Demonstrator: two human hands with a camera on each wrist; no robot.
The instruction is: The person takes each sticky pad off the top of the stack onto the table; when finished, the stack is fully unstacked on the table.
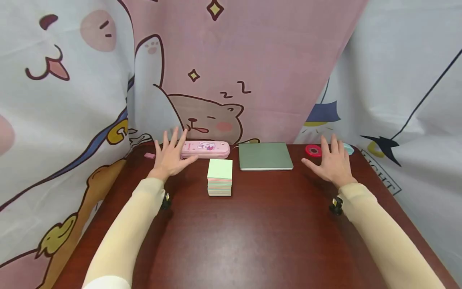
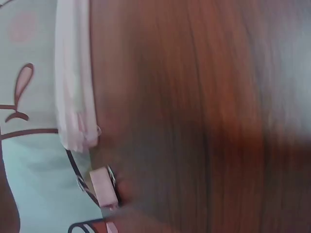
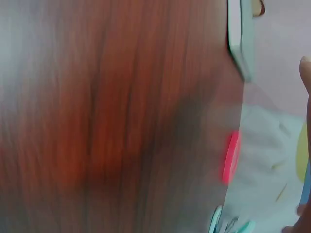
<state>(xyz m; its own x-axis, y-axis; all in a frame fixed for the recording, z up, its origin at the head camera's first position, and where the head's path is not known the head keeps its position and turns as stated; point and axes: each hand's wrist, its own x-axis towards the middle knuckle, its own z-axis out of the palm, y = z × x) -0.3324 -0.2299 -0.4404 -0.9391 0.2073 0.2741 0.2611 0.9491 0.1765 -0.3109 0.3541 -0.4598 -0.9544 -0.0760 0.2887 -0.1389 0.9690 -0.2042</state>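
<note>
Two hands hover flat over the dark wooden table (image 1: 252, 224), fingers spread, holding nothing. The left hand (image 1: 172, 154) sits at the near end of the pink pencil case (image 1: 205, 149), whose long axis runs left to right along the far edge. The right hand (image 1: 333, 162) is just beside the red tape roll (image 1: 313, 150). Between them lie the sticky-note stack (image 1: 219, 177) and the green notebook (image 1: 265, 156).

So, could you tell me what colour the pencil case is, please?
Pink, seen best in the head view: pencil case.
</note>
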